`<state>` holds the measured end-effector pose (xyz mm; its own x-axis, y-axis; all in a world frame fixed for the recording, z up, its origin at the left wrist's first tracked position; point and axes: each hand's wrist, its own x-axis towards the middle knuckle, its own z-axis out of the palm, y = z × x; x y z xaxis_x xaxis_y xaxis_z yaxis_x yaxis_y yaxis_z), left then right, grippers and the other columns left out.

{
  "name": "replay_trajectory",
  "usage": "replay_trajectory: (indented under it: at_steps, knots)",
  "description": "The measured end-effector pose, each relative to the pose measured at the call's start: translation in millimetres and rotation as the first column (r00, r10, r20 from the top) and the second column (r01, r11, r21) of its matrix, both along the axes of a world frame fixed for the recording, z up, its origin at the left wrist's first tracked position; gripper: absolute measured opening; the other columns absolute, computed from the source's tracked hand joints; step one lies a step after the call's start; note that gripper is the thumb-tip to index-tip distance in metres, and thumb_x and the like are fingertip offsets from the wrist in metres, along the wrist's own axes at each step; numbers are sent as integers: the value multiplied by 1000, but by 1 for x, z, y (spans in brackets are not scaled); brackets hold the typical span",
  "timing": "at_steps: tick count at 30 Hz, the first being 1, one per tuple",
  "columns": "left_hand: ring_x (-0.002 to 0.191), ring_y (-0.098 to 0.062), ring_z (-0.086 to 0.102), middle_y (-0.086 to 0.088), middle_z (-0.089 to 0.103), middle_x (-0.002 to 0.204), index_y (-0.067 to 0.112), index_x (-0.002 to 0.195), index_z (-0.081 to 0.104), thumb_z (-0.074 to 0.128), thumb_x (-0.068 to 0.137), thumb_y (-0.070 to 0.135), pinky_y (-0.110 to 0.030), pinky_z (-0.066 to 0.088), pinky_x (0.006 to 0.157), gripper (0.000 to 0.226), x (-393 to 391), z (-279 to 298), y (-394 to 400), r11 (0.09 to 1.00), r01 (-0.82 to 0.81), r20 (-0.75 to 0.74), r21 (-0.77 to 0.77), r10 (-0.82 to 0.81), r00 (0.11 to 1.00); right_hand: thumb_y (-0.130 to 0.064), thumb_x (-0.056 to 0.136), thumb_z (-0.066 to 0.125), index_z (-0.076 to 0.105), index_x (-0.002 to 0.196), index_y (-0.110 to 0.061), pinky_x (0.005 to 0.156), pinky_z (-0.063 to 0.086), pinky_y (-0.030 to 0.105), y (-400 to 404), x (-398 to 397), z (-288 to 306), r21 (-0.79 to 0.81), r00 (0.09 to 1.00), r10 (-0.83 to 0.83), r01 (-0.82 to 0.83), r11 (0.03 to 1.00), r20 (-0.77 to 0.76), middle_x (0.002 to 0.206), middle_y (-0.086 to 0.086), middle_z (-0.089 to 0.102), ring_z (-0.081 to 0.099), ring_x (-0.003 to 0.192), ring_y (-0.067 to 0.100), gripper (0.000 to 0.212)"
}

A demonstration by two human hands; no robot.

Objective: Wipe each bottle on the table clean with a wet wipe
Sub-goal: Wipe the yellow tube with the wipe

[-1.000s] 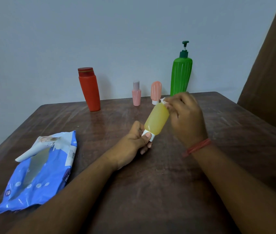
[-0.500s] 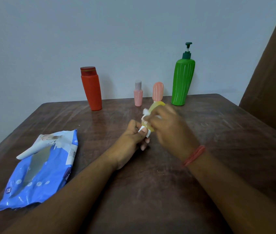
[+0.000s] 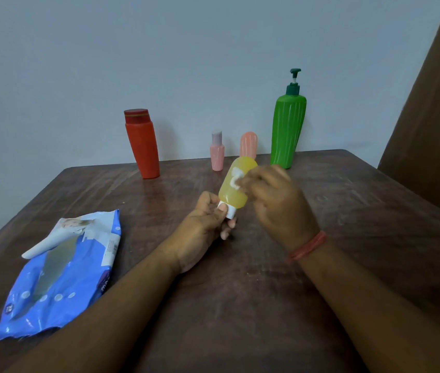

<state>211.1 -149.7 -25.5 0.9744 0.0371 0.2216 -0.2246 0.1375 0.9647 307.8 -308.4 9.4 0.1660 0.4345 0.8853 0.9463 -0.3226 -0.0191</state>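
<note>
Holding yellow bottle [image 3: 236, 184], wipe [image 3: 236, 179] pressed

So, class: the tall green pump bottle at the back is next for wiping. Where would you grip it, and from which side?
Grip the green pump bottle round its ribbed body, coming from its right, where the table is bare. It stands upright; the salmon bottle stands at its left, and the thin pump head offers a poor hold. Wrap the fingers round the middle.
</note>
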Motion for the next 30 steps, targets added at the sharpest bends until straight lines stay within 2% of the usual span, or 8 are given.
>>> replay_trajectory:
  at_steps: [4,6,10,13,17,23,27,30]
  knots:
    - [61,-16,42,-7,57,81,14,100,38,48,96,26,-44,37,86,16,0,1,-2,999,-10,0,-34,10,1000,3,88,64,74,96,-4,83,51,27,3,0,3,232,981,-32,77,970,-192,97,8,67,63,91,23,15]
    - [59,-15,43,-9,58,81,14,99,38,49,96,24,-49,42,93,15,-1,2,0,991,-32,-8,-133,31,999,6,84,70,74,92,-7,83,48,15,10,-14,-7,235,949,68,6,972,-308,95,2,67,62,92,12,15]
    - [64,-15,49,-10,60,83,14,100,41,45,105,20,-44,51,89,9,-1,4,5,972,-79,-20,-220,77,997,1,82,74,73,87,-9,76,50,19,21,-29,-21,214,868,181,-89,973,-463,91,-2,66,63,87,6,11]
    - [80,-17,58,-10,62,90,10,109,49,41,106,23,-36,54,82,15,0,5,4,961,-171,-51,-215,164,985,-1,82,73,72,88,-9,75,52,26,25,-31,-23,134,861,202,-156,979,-466,92,-2,64,63,87,10,10]
    - [107,-31,56,-12,66,104,10,110,55,43,107,21,-49,46,102,17,1,5,2,959,-204,-117,-196,184,976,-6,85,72,71,92,-9,79,51,30,25,-33,-22,77,917,171,-153,985,-361,95,1,63,62,91,19,8]
    - [88,-17,64,-8,69,95,2,119,61,39,106,23,-35,54,89,33,-2,9,0,940,-253,-86,-230,239,967,-3,85,71,69,89,-9,73,51,30,25,-30,-22,144,908,153,-104,984,-389,93,-1,64,61,85,12,8]
    - [101,-35,56,-21,64,102,5,108,63,44,106,18,-45,48,96,24,1,7,1,939,-288,-110,-187,271,956,-2,86,72,70,91,-7,78,51,25,28,-38,-19,139,913,214,-176,975,-348,95,2,67,64,88,14,8]
    - [92,-21,62,-12,66,96,3,111,65,44,103,25,-35,53,91,31,0,7,-1,943,-275,-79,-185,265,961,-4,85,72,70,87,-10,75,53,32,27,-30,-23,204,879,168,-83,976,-446,92,-1,68,64,87,10,7]
